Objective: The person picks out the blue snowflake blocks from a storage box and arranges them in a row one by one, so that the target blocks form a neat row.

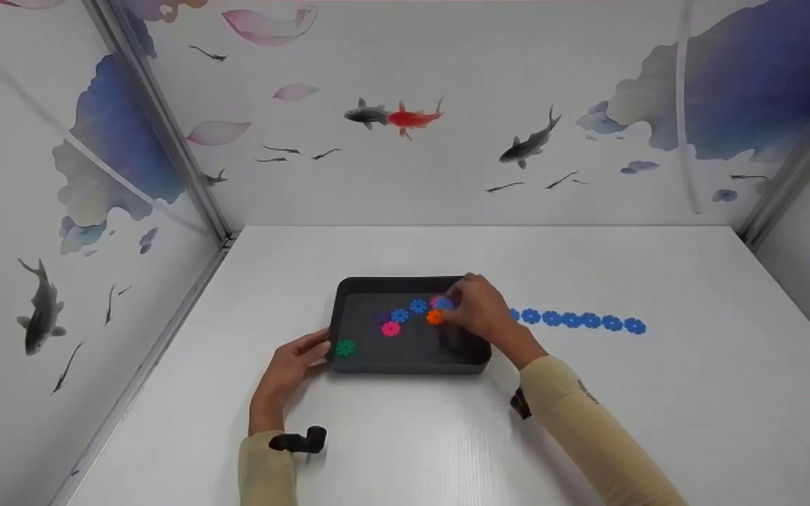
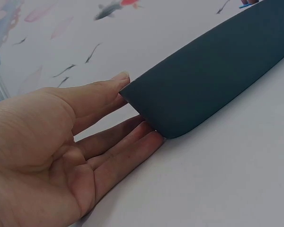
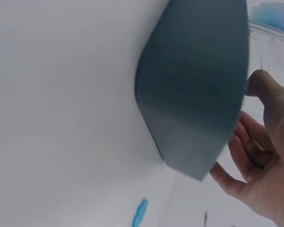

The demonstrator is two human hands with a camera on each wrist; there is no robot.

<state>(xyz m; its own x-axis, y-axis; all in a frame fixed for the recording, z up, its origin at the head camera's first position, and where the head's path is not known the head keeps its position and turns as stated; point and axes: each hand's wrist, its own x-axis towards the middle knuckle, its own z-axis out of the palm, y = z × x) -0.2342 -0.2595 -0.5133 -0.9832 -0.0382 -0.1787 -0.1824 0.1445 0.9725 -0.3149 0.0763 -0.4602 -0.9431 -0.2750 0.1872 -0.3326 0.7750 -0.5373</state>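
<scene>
My right hand (image 1: pixel 479 306) reaches over the right side of a dark grey tray (image 1: pixel 405 367). Between its thumb and fingers it pinches a blue flower-shaped disc (image 1: pixel 445 303), whose edge also shows above the rim in the left wrist view. Right beside it in the tray are an orange disc (image 1: pixel 434 318) and a partly covered pink one. My left hand (image 1: pixel 291 369) rests at the tray's near left, its fairly straight fingers touching the outer wall and the thumb at the rim. The right wrist view shows the tray's outer wall (image 3: pixel 189 90) hiding the fingertips.
Other discs lie in the tray: green (image 1: pixel 345 348), pink (image 1: pixel 391 329), dark purple (image 1: pixel 382 318) and blue (image 1: pixel 399 315). A row of several blue discs (image 1: pixel 571 320) runs rightward across the white table (image 1: pixel 405 436). Printed panels (image 1: pixel 461 183) enclose the table's back and sides.
</scene>
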